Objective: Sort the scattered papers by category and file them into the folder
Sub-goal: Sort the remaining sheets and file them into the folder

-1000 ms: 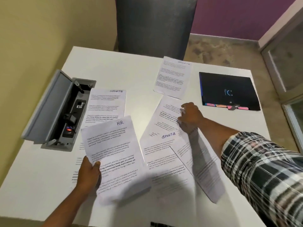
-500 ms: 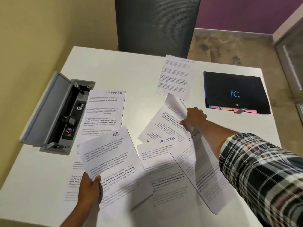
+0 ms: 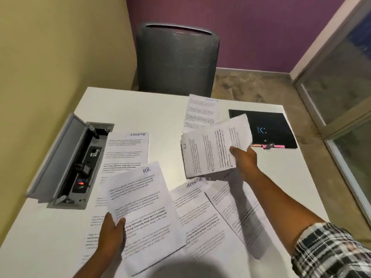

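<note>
The right hand [image 3: 244,160] has lifted a white printed sheet marked HR [image 3: 215,146] clear of the white worktop [image 3: 152,109] — half a second ago its corner was only being peeled up from the scattered pile. Its grip is closed on the sheet's near edge, thumb on top, page turned sideways in the air. The left hand [image 3: 111,232] still pinches the lower left edge of another white sheet headed HR [image 3: 140,207], so the two look set to be paired as one category. Several sheets marked SPORTS [image 3: 128,149] remain flat on the worktop, and the black folder with coloured tabs [image 3: 269,127] lies closed at the far right, nothing yet filed. An open grey cable box [image 3: 66,163] sits at left; a dark mesh chair [image 3: 176,61] stands beyond — yellow and purple walls behind.
</note>
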{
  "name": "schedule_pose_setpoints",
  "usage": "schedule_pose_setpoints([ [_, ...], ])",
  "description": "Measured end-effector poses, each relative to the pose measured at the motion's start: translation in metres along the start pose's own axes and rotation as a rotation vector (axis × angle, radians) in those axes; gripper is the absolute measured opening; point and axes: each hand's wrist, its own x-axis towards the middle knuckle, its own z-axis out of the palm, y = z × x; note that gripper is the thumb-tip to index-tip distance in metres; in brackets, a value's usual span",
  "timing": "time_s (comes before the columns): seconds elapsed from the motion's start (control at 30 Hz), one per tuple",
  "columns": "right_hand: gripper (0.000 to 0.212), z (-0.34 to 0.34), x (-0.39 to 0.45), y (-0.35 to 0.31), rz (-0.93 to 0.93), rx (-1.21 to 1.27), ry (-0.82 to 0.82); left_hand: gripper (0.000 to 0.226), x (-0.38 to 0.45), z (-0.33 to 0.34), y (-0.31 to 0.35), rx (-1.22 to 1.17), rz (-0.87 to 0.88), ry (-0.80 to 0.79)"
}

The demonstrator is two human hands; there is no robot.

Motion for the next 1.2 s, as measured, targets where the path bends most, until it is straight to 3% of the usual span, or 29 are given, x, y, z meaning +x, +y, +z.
schedule_pose_setpoints([
  [0.27,0.027,-0.005,-0.114,0.065,0.359,0.42,0.185,0.047,0.009,-0.009,-0.001,-0.082,-0.016,-0.059],
  [0.5,0.034,0.036,-0.196,0.117,0.506,0.621,0.131,0.062,0.009,0.006,-0.018,-0.192,-0.089,-0.159],
  [0.63,0.036,0.059,-0.232,0.155,0.542,0.457,0.064,0.058,0.022,0.02,-0.046,-0.279,-0.158,-0.221],
  [0.8,0.033,0.067,-0.261,0.175,0.574,0.258,-0.046,0.052,0.003,0.008,-0.031,-0.423,-0.136,-0.3],
  [0.9,0.037,0.074,-0.269,0.182,0.559,0.147,-0.115,0.042,0.003,0.004,-0.029,-0.509,-0.249,-0.351],
  [1.03,0.04,0.085,-0.265,0.186,0.55,-0.024,-0.103,0.052,-0.006,-0.003,-0.021,-0.56,-0.262,-0.489],
  [1.2,0.042,0.094,-0.261,0.192,0.521,-0.114,-0.179,0.081,-0.01,-0.009,-0.02,-0.595,-0.247,-0.629],
])
